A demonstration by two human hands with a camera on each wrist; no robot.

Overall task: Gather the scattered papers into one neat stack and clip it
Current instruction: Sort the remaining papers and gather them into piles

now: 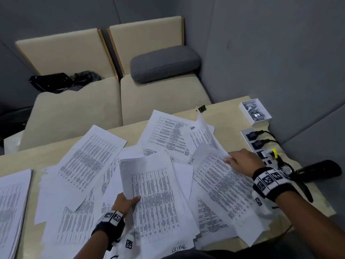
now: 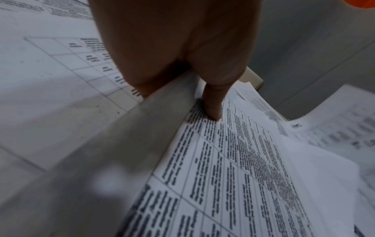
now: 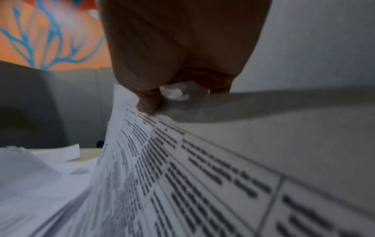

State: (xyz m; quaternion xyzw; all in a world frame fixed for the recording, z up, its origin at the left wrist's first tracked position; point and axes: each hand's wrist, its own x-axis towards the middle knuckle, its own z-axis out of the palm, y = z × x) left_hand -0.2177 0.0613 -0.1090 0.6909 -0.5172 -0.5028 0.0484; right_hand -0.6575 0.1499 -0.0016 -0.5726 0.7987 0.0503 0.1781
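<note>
White printed sheets [image 1: 97,159] lie scattered and overlapping across the pale wooden table [image 1: 225,111]. My left hand [image 1: 127,200] grips the lower left edge of a middle bundle of sheets [image 1: 155,193], thumb on top; the left wrist view shows that thumb [image 2: 213,102] pressing the print. My right hand [image 1: 237,161] pinches the far corner of a right-hand bundle [image 1: 224,186], lifting it; in the right wrist view a finger [image 3: 148,102] curls over that paper edge [image 3: 182,144]. A black binder clip [image 1: 201,107] sits at the table's far edge, apart from both hands.
A separate thick paper stack [image 1: 13,206] lies at the table's left edge. A white box of small clips [image 1: 255,111] and a white power strip [image 1: 255,141] with black plugs sit at the right. A black object [image 1: 321,170] lies beside my right wrist. Beige seats [image 1: 115,101] stand behind.
</note>
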